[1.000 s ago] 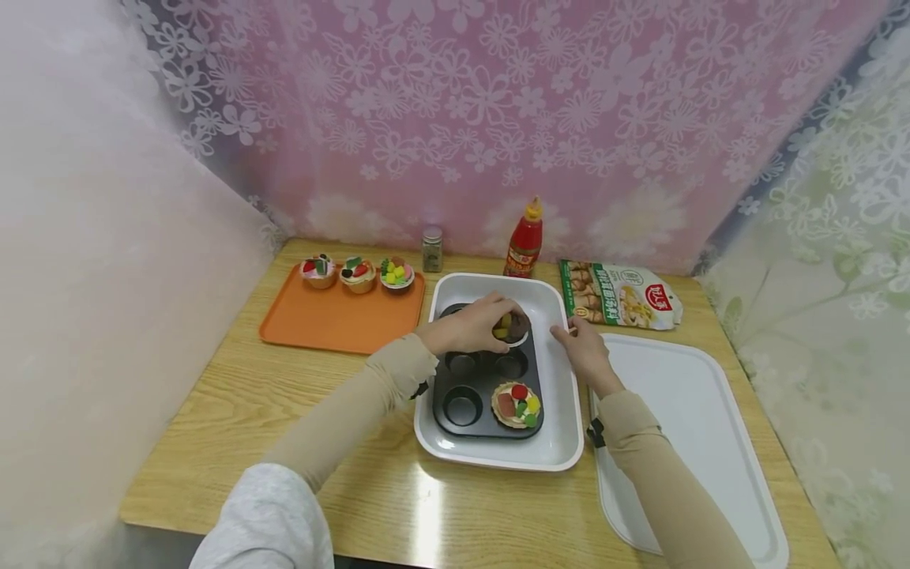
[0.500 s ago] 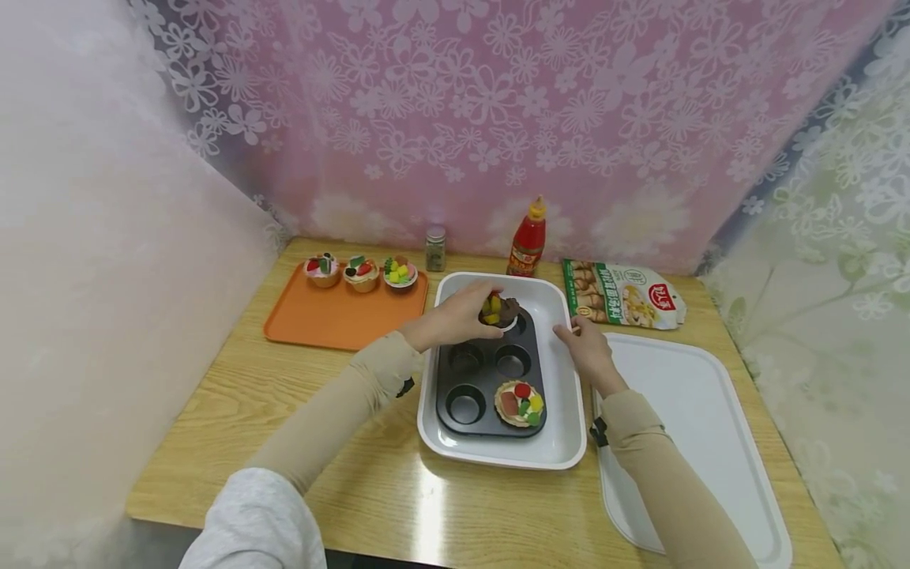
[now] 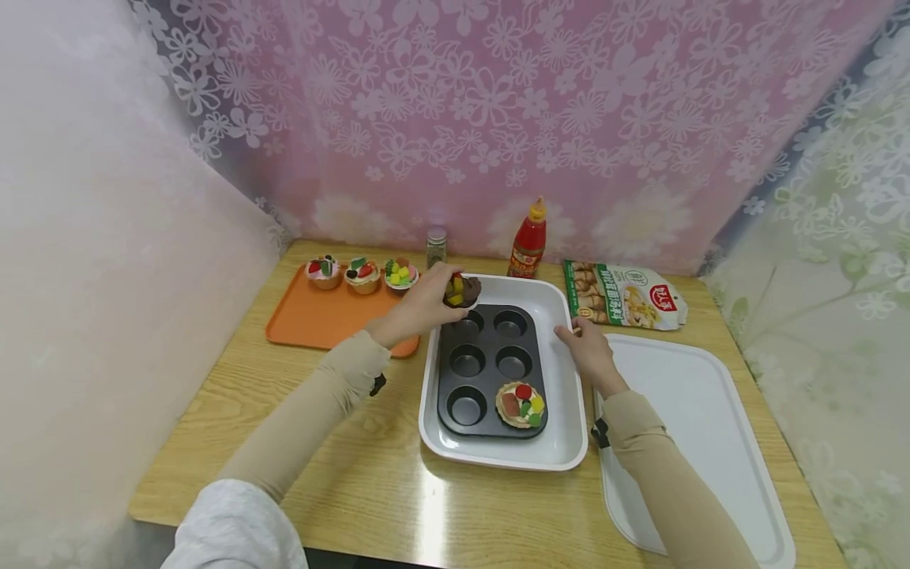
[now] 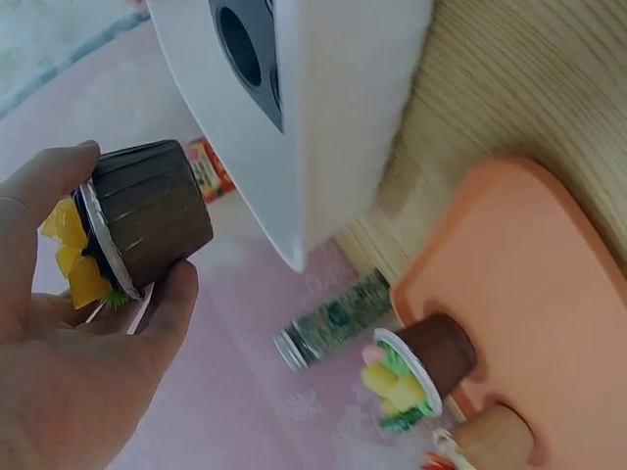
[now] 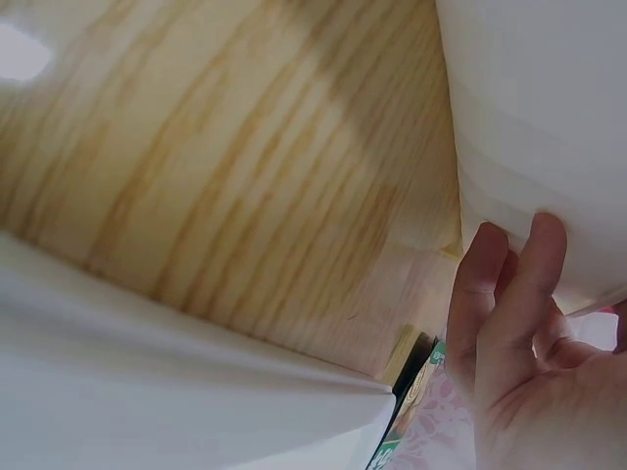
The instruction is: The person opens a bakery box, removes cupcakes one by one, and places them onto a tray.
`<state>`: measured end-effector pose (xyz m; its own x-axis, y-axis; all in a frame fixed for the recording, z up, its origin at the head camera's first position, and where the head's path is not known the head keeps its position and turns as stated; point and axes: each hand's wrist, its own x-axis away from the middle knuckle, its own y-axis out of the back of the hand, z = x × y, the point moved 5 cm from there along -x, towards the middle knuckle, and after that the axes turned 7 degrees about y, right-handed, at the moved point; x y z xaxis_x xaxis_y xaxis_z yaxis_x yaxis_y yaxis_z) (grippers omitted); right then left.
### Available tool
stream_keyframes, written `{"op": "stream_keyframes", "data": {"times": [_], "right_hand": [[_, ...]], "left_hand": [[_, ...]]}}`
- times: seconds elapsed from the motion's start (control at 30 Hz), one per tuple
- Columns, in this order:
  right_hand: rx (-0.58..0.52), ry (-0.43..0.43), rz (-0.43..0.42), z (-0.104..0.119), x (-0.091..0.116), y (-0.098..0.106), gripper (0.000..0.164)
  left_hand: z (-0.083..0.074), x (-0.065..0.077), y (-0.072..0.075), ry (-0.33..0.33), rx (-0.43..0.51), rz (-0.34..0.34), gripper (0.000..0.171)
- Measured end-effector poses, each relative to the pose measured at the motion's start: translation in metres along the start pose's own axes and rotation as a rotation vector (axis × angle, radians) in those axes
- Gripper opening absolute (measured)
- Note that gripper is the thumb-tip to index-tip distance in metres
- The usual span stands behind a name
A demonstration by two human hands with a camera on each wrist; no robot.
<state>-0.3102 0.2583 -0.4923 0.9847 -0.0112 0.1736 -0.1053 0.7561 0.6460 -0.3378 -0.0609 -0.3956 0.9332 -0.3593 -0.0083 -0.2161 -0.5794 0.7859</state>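
My left hand [image 3: 419,308] grips a chocolate cupcake [image 4: 152,215] by its sides, thumb and fingers around the brown cup. The cupcake carries yellow fruit pieces and is above the upper left edge of the white basin [image 3: 432,411]. Inside that basin lies a black muffin pan [image 3: 490,378] with a fruit tart [image 3: 520,405] in its lower right cup. My right hand [image 3: 592,356] pinches the basin's right rim, its fingertips against the outer wall in the right wrist view. Three cupcakes stand in a row on the orange tray [image 3: 323,320], the nearest one being the brown-cupped cupcake [image 4: 441,352].
Behind the basin stand a spice jar [image 3: 436,246] and a red sauce bottle [image 3: 528,243]. A green and white food packet [image 3: 626,295] lies at the back right. The white flat tray [image 3: 682,411] lies on the wooden table [image 3: 341,490] under my right forearm.
My left hand has lifted the chocolate cupcake out of the muffin pan's upper right cup and carried it left toward the orange tray. My right hand stays at the basin's rim.
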Motion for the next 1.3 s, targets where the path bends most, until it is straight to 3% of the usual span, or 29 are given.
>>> {"op": "stream_keyframes", "data": {"times": [0.5, 0.67, 1.03, 1.3], "right_hand": [[0.007, -0.006, -0.003, 0.001, -0.001, 0.000, 0.049], [0.008, -0.006, -0.003, 0.003, 0.001, -0.001, 0.048], [0.011, -0.005, -0.003, 0.003, 0.000, -0.002, 0.049], [0.014, 0.001, 0.004, 0.002, 0.000, -0.002, 0.052]], "left_hand": [[0.065, 0.020, 0.028, 0.151, 0.056, -0.143, 0.079], [0.096, 0.030, 0.033, 0.222, 0.084, -0.165, 0.082], [0.162, 0.049, 0.051, 0.343, 0.035, -0.231, 0.085], [0.192, 0.058, 0.061, 0.378, 0.036, -0.235, 0.083]]}}
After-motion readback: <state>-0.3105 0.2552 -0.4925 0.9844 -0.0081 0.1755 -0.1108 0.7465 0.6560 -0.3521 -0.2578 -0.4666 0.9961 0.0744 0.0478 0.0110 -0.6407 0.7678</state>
